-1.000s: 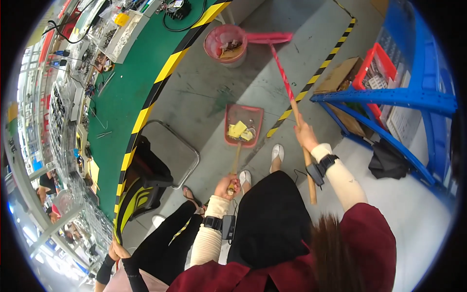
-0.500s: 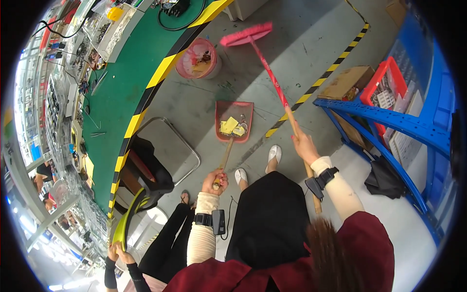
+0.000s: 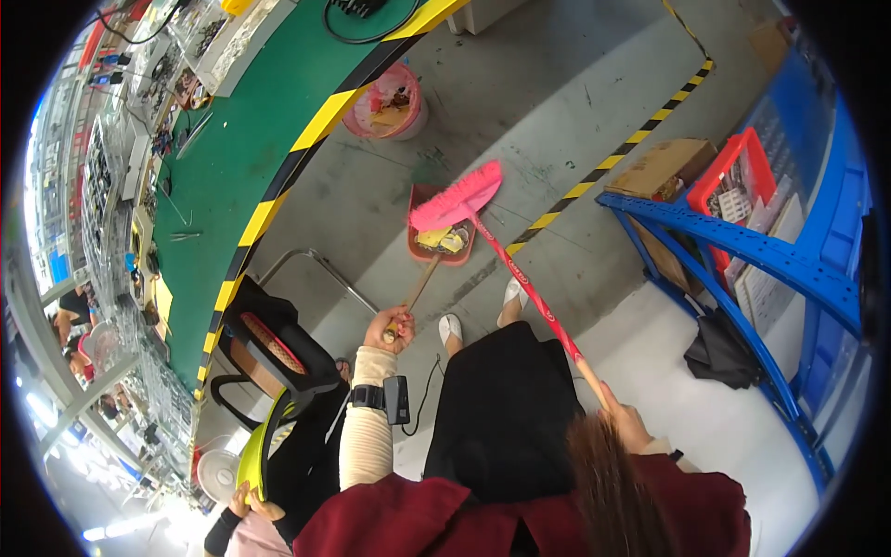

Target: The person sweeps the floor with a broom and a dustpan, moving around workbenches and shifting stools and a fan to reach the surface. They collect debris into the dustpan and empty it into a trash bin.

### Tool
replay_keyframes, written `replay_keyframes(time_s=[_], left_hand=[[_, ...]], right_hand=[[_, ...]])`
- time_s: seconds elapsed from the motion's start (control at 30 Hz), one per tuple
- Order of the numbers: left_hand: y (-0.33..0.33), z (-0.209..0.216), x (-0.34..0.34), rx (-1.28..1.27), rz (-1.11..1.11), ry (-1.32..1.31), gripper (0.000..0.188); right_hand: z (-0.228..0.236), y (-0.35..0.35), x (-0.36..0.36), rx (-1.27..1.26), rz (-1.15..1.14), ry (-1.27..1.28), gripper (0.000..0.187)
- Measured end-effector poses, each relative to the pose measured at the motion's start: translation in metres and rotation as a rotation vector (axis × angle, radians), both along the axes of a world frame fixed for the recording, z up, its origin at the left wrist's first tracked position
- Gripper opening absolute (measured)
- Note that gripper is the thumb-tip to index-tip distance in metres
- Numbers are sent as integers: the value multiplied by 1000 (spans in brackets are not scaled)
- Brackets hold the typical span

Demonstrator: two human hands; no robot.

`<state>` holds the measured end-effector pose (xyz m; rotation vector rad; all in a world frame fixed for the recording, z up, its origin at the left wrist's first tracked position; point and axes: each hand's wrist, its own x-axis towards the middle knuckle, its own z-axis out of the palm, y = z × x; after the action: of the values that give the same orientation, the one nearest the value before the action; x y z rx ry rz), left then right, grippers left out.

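Observation:
My left hand (image 3: 390, 330) is closed around the wooden handle of a red dustpan (image 3: 455, 253), whose pan lies on the grey floor ahead of me. Yellow and whitish scraps (image 3: 444, 239) rest in the pan. A pink broom (image 3: 458, 198) crosses over the pan, its bristle head covering the pan's middle and part of its far side. Whether the bristles touch the pan or hang above it, I cannot tell. My right hand (image 3: 627, 422) grips the broom's wooden stick low at the right, close to my body.
A pink bucket (image 3: 415, 113) with rubbish stands by the green workbench (image 3: 243, 121). Blue shelving (image 3: 733, 243) with a red crate (image 3: 763, 153) and cardboard box (image 3: 664, 169) is at right. At left, another person's hands (image 3: 255, 501) hold a yellow-green chair part beside a black chair (image 3: 288, 343).
My right hand has drawn back toward my body, bringing the broom head from the far floor to over the dustpan. My left hand has shifted slightly left, still holding the dustpan.

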<state>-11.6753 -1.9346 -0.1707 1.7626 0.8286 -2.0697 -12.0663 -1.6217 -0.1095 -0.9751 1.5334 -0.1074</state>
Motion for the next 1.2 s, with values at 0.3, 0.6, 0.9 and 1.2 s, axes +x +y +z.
replay_keyframes(time_s=[0.3, 0.6, 0.9, 1.2], left_hand=[[7, 3, 3, -73, -9, -45, 18], [26, 16, 5, -153, -1, 5, 11], [75, 24, 45, -64, 421, -92, 10], [78, 24, 64, -15, 236, -67, 8]], right_hand=[[-44, -139, -51, -236, 278, 266, 60], [-150, -265, 24, -444, 294, 239, 56], [-220, -251, 91, -378, 329, 237, 65], [11, -114, -25, -57, 186, -128, 57]])
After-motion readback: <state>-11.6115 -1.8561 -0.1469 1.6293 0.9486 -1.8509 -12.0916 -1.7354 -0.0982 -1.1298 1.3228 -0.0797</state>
